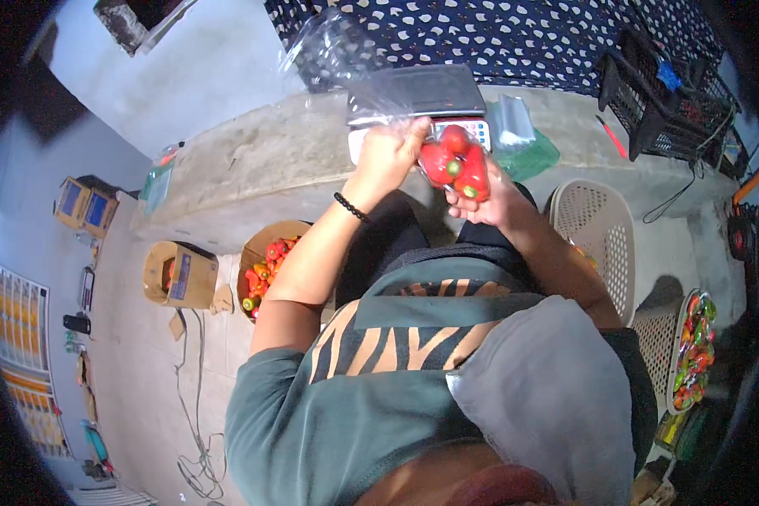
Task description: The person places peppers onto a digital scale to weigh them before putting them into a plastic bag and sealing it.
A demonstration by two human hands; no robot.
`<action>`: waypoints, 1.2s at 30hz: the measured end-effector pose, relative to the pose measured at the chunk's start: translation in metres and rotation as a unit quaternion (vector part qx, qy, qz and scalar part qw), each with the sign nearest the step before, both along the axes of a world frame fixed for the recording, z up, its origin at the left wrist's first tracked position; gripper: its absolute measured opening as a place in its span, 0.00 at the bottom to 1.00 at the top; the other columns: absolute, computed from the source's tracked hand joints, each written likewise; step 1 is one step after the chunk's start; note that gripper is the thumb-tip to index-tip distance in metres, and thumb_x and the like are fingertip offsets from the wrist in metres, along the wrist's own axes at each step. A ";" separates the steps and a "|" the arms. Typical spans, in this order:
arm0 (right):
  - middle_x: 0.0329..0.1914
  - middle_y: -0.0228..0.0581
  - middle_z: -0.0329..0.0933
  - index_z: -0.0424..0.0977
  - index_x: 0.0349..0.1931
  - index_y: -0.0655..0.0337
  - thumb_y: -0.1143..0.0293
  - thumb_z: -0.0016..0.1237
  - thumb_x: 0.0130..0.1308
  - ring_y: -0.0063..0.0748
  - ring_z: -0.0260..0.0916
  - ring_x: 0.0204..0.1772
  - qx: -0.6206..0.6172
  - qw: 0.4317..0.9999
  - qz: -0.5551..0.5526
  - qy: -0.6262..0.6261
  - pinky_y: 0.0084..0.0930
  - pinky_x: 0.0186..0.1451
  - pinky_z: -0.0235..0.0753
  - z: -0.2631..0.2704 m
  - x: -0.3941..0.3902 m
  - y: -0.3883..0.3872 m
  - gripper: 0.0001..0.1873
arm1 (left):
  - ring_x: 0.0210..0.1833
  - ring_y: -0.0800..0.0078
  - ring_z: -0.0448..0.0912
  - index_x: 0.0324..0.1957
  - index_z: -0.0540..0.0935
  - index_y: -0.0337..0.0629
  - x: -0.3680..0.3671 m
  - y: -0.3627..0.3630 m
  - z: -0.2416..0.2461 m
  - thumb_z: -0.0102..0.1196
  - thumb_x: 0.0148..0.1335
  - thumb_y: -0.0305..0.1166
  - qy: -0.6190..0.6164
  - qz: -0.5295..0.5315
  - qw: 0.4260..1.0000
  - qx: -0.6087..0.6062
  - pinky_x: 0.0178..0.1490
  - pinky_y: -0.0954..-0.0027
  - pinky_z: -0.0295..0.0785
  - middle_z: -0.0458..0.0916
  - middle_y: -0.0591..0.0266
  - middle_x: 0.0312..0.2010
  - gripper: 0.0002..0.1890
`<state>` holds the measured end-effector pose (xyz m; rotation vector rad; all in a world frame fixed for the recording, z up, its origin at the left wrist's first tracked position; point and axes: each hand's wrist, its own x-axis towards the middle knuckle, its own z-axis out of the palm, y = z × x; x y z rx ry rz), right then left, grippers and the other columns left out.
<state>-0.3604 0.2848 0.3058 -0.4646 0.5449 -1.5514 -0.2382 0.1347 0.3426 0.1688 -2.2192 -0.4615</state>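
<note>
Several red peppers (460,166) sit bunched in the bottom of a clear plastic bag (338,54). My left hand (389,152) grips the gathered plastic above the peppers, and the loose end of the bag spreads out beyond it. From below, my right hand (490,201) cups the filled part, its fingers partly behind the bag. Just past my hands stands a weighing scale with a dark plate (427,90), on a concrete counter (253,148). The peppers partly cover its button panel.
Clear and green plastic bags (531,150) lie right of the scale, with a red-handled knife (611,137) and black crates (677,104) farther right. Left on the floor are a cardboard box (205,278) and a container of peppers (267,265). Plastic baskets (598,218) stand at right, one holding bagged peppers (694,354).
</note>
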 end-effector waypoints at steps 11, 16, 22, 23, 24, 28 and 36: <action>0.58 0.54 0.59 0.51 0.61 0.62 0.69 0.57 0.49 0.52 0.56 0.61 -0.139 0.548 -0.434 0.701 0.40 0.63 0.56 0.000 0.003 0.001 0.40 | 0.12 0.66 0.71 0.11 0.72 0.38 -0.006 -0.008 -0.003 0.36 0.63 0.55 -0.135 0.053 0.908 0.394 0.18 0.65 0.63 0.70 0.57 0.08 0.34; 0.39 0.39 0.70 0.55 0.58 0.52 0.61 0.39 0.65 0.23 0.69 0.26 0.083 0.970 -0.113 0.201 0.20 0.27 0.71 -0.010 -0.019 -0.001 0.22 | 0.25 0.55 0.76 0.18 0.77 0.38 0.005 0.007 0.004 0.40 0.61 0.55 -0.132 0.099 0.986 0.036 0.30 0.60 0.68 0.75 0.48 0.18 0.30; 0.27 0.30 0.70 0.60 0.53 0.53 0.61 0.38 0.66 0.18 0.63 0.23 0.063 0.959 -0.031 0.273 0.16 0.21 0.64 -0.030 -0.022 -0.005 0.17 | 0.24 0.59 0.77 0.18 0.77 0.41 0.018 -0.018 -0.012 0.46 0.59 0.49 -0.175 0.097 0.977 -0.075 0.27 0.62 0.68 0.77 0.55 0.17 0.23; 0.29 0.32 0.70 0.61 0.53 0.54 0.61 0.37 0.66 0.20 0.65 0.25 0.058 0.899 -0.128 0.415 0.17 0.26 0.67 -0.033 -0.022 -0.007 0.17 | 0.22 0.61 0.76 0.19 0.78 0.40 0.020 -0.014 -0.002 0.47 0.60 0.47 -0.228 0.090 0.965 -0.095 0.27 0.65 0.68 0.76 0.56 0.17 0.22; 0.30 0.34 0.70 0.62 0.53 0.55 0.62 0.37 0.66 0.23 0.66 0.28 0.049 0.808 -0.220 0.545 0.19 0.30 0.69 -0.033 -0.024 -0.009 0.17 | 0.22 0.61 0.76 0.19 0.78 0.40 0.022 -0.012 0.009 0.47 0.60 0.47 -0.228 0.088 0.965 -0.095 0.27 0.65 0.68 0.76 0.56 0.17 0.22; 0.44 0.43 0.69 0.64 0.51 0.66 0.61 0.38 0.66 0.34 0.69 0.48 -0.072 0.985 -0.092 0.130 0.34 0.58 0.65 -0.015 -0.009 -0.021 0.19 | 0.20 0.67 0.74 0.25 0.79 0.40 0.032 0.001 0.036 0.47 0.62 0.45 -0.251 -0.106 0.962 -0.004 0.27 0.68 0.68 0.75 0.57 0.17 0.19; 0.16 0.36 0.69 0.65 0.43 0.69 0.52 0.36 0.63 0.24 0.65 0.14 -0.020 0.906 0.421 0.030 0.23 0.20 0.72 -0.030 0.037 -0.021 0.24 | 0.27 0.76 0.75 0.30 0.79 0.39 0.011 -0.001 0.045 0.47 0.62 0.43 -0.102 -0.134 0.984 0.054 0.33 0.73 0.69 0.78 0.62 0.25 0.17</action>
